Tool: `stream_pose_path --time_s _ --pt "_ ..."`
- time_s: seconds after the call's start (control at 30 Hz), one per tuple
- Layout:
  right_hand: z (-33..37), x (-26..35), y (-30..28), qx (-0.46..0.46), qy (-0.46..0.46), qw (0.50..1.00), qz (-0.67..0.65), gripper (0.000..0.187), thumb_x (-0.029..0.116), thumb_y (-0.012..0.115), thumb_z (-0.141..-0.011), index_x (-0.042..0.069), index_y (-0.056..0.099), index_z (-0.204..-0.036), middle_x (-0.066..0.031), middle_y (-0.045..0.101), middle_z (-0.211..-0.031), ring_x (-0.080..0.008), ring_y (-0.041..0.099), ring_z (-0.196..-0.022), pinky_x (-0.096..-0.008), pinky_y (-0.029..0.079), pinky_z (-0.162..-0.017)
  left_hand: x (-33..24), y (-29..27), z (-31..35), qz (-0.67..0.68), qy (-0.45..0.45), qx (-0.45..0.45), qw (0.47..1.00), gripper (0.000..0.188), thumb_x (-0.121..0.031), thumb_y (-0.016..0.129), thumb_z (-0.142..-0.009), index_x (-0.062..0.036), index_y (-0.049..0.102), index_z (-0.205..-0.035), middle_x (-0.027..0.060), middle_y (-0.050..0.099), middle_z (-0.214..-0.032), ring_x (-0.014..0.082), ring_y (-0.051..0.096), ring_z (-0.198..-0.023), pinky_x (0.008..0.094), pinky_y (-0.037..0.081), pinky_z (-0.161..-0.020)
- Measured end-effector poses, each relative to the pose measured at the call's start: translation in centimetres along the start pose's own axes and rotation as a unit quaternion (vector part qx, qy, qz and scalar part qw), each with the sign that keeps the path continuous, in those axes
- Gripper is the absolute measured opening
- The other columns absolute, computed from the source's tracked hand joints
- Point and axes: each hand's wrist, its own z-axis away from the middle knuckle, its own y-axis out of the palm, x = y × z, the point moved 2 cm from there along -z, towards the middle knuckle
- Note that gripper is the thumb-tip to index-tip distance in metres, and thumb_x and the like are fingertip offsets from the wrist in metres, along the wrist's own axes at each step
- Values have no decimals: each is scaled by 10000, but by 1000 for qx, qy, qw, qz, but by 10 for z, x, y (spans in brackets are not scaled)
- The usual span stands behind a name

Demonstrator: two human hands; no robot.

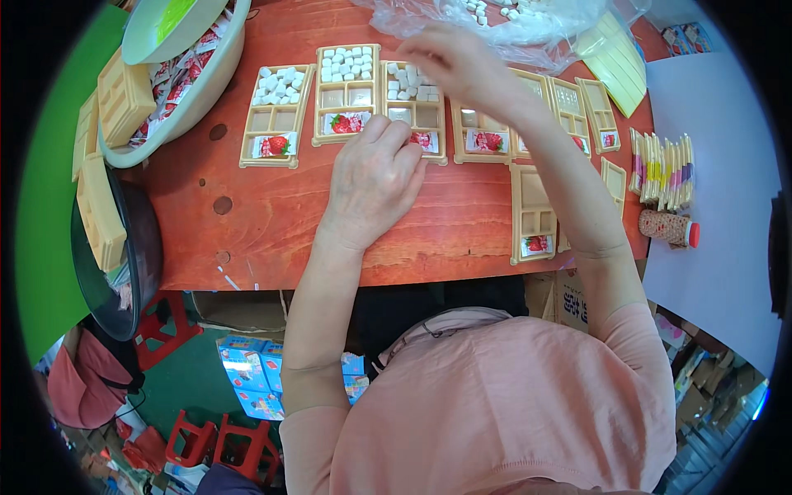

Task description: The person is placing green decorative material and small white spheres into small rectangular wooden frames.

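Observation:
My left hand (375, 177) is closed, its curled fingers at the lower edges of two beige compartment trays; whatever it grips is hidden. My right hand (466, 70) reaches over the top of the third tray (440, 136), its fingers bent together and slightly blurred. Small white marshmallow-like pieces (404, 80) fill that tray's upper compartment. The second tray (332, 97) also has white pieces on top and a strawberry-print packet (346, 123) at its bottom. Further left, another tray (261, 122) holds the same things. My left hand partly covers the third tray's packet (426, 141).
Right of my hands stand more trays (533, 202) with packets. A clear plastic bag (528, 37) of white pieces lies at the back. A tub of packets (235, 49) sits left, beside stacked trays (101, 214). Wrapped sticks (662, 171) and a red-lidded jar (667, 228) lie right.

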Motion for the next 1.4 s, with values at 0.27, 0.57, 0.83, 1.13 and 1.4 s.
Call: stream_pose_path --time_s 0.27,0.57,0.83,1.13,1.4 --pt "-16 -139 -40 -3 320 941 112 415 258 707 -898 4 645 -1220 -244 712 -965 -292 707 -870 -378 555 -763 -2 -5 -2 3 -10 -8 1000 166 -99 765 -725 -49 607 -733 79 563 -839 256 567 -801 377 499 -662" --pt "-41 -194 4 -84 311 924 206 705 390 793 -771 -2 580 -1316 -356 590 -1260 -481 585 -1182 -497 489 -1026 -9 4 -11 -41 17 -42 998 215 -159 805 -720 -42 648 -810 96 626 -958 280 606 -896 405 501 -742" --pt "-41 -179 -28 -49 296 951 -79 522 314 740 -827 26 646 -1253 -254 684 -1147 -385 652 -1100 -431 518 -955 -19 5 -15 -62 26 -9 998 248 -191 813 -754 -36 669 -883 113 637 -1046 300 595 -1020 433 467 -835" --pt "-16 -161 -35 -258 209 943 10 357 236 669 -863 5 680 -1136 -223 685 -936 -356 677 -874 -431 533 -774 2 15 -34 -138 -56 -51 988 189 -132 750 -835 -33 695 -986 118 650 -1071 311 589 -1065 438 459 -895" --pt "-6 -101 -78 -113 371 857 -339 233 191 636 -948 12 708 -1079 -21 637 -759 -122 633 -674 -291 499 -544 17 19 -58 -120 -103 -104 982 132 -89 703 -864 -14 710 -972 120 659 -1067 314 583 -1048 432 472 -916"
